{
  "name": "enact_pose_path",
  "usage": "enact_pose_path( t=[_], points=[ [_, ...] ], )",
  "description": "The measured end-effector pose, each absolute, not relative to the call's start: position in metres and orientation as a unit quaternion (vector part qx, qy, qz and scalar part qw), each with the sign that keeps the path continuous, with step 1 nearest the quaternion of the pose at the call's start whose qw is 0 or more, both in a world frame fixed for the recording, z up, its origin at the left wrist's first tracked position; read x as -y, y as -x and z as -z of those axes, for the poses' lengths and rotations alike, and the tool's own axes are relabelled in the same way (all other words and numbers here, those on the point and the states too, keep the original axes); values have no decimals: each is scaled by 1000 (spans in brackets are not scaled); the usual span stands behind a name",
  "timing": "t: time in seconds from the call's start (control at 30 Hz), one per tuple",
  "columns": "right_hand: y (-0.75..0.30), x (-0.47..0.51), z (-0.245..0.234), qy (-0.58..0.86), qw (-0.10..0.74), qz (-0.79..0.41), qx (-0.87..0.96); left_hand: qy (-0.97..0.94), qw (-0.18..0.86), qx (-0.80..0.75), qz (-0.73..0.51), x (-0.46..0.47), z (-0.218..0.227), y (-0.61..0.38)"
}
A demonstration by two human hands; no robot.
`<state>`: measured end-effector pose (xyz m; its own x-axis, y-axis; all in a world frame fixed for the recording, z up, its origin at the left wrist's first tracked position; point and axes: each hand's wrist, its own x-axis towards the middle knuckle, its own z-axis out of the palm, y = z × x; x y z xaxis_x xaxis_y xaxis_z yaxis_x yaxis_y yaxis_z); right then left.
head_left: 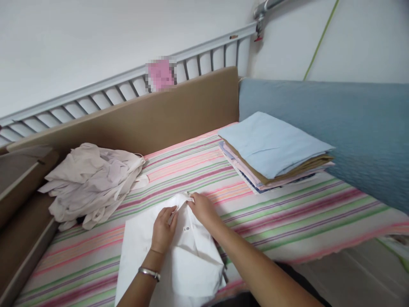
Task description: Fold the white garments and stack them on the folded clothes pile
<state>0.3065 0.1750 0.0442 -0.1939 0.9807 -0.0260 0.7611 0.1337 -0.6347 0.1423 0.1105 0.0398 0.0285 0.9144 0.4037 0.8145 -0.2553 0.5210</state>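
Note:
A white shirt (153, 251) lies flat on the striped bed sheet (287, 217) in front of me. My left hand (162, 230) rests on the shirt near its collar, fingers curled and pinching the fabric. My right hand (201, 207) grips the collar edge at the top of the shirt, fingers closed on the cloth. A metal bracelet (149, 273) sits on my left wrist.
A heap of crumpled pale garments (92, 183) lies at the left. A stack of folded clothes (275, 149), light blue on top, sits at the right. A brown board (153, 115) and a blue cushion (345, 128) border the bed.

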Motion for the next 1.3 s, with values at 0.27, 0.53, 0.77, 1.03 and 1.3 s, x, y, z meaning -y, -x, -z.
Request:
enact_pose_path(
  t=[0.27,0.53,0.77,1.03,1.3],
  points=[
    [-306,-177,-41,583,206,-265,739,-675,178,-622,-355,-113,-32,-135],
    [-306,-176,-41,567,255,-212,754,-790,50,-565,-233,-123,-16,-134],
    [-310,-181,-33,620,146,-224,737,-792,-2,-601,-106,-118,-6,-138],
    [-332,-185,-27,582,226,-324,711,-770,69,-632,-63,-114,-29,-144],
    [-370,-73,-63,445,320,-206,811,-737,-13,-661,-140,3,-35,-129]
  ],
)
